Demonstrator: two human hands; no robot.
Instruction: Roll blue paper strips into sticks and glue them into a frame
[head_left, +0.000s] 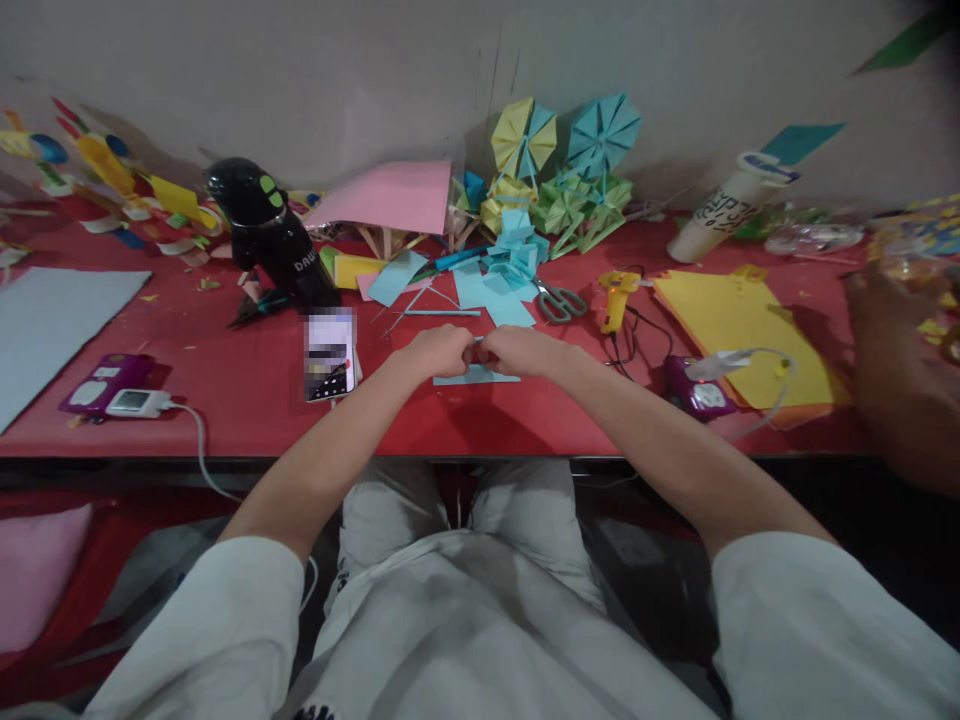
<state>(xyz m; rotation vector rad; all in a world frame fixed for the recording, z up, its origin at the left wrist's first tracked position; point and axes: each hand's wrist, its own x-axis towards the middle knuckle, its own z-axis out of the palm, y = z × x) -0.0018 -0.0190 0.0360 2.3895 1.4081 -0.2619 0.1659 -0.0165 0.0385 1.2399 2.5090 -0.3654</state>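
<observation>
Red-covered table (pixel 420 425) set against a plain grey wall (pixel 337 80). Principal item: paper strip, one, pale blue, narrow, long side running left to right; lies flat near the table's front edge, at the middle, just below both hands.

Hands, two: left hand (pixel 450 350) and right hand (pixel 517 352), meeting at the fingertips above the strip. Fingers of each curled inward and close together; a sliver of blue shows between them, but whether they pinch it cannot be told.

Beyond the hands: loose blue paper pieces (pixel 510 300), several, overlapping; scissors (pixel 553 291), one pair, grey-handled; glue gun (pixel 616 300), one, yellow, to the right. Far middle: pleated paper discs, two upright, one yellow and blue (pixel 517 135), one blue (pixel 604 135); pink sheet (pixel 405 195), one.

Left: phone (pixel 330 355), one; black bottle (pixel 274 245), one. Purple power sockets, two: one left (pixel 101 380), one right (pixel 709 398). Right: yellow sheets (pixel 750 320), stacked; white tumbler (pixel 712 220), one, tilted; another person's arm (pixel 900 390), one.
</observation>
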